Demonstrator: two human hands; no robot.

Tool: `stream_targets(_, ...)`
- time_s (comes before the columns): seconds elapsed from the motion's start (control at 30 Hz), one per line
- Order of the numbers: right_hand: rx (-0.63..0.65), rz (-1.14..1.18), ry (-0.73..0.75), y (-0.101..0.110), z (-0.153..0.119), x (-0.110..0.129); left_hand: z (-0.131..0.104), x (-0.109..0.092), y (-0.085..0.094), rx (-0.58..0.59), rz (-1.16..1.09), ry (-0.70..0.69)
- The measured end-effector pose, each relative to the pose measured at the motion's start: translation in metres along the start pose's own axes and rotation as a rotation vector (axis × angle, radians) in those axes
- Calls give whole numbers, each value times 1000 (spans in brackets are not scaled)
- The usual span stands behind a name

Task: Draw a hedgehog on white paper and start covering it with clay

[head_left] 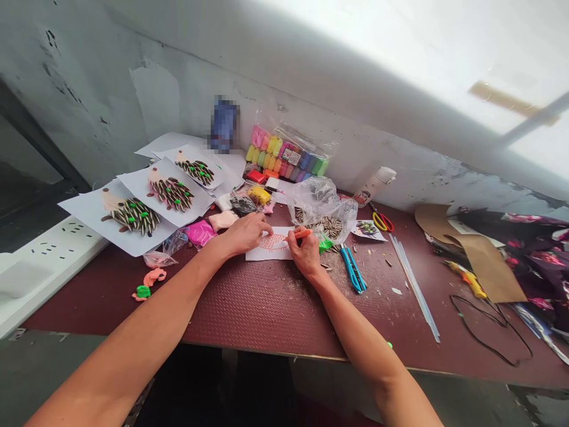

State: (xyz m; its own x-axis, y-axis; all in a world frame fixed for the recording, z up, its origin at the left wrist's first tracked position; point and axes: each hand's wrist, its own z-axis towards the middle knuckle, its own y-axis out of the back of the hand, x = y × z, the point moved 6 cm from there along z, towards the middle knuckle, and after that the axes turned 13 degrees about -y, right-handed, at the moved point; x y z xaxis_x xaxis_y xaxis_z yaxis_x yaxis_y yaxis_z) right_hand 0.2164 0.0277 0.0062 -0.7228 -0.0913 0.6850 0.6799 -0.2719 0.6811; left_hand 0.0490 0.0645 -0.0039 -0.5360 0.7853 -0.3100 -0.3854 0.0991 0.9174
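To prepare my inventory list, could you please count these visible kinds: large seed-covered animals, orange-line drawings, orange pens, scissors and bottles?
Large seed-covered animals: 3
Orange-line drawing: 1
Orange pen, in the right hand: 1
Scissors: 1
Bottle: 1
Total: 7

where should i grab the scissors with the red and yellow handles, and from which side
Probably best by the handle loops of the scissors, coming from the near right side: the loops point that way, while the dark blades run back toward the white-capped bottle. The small card lies close on the near left.
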Motion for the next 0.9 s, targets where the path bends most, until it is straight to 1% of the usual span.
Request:
stream_targets(0.23,26,22,10,-3,-1,0,0,1,0,-4,-3,-8)
stream_targets(0.43,41,22,16,-3,-1,0,1,0,0,10,0,15)
stream_targets(0.67,27,2,15,-4,0,-1,1,-2,0,14,4,28)
stream_targets(0.9,15,-15,16,-4,0,-2,0,1,-1,-7,4,8)
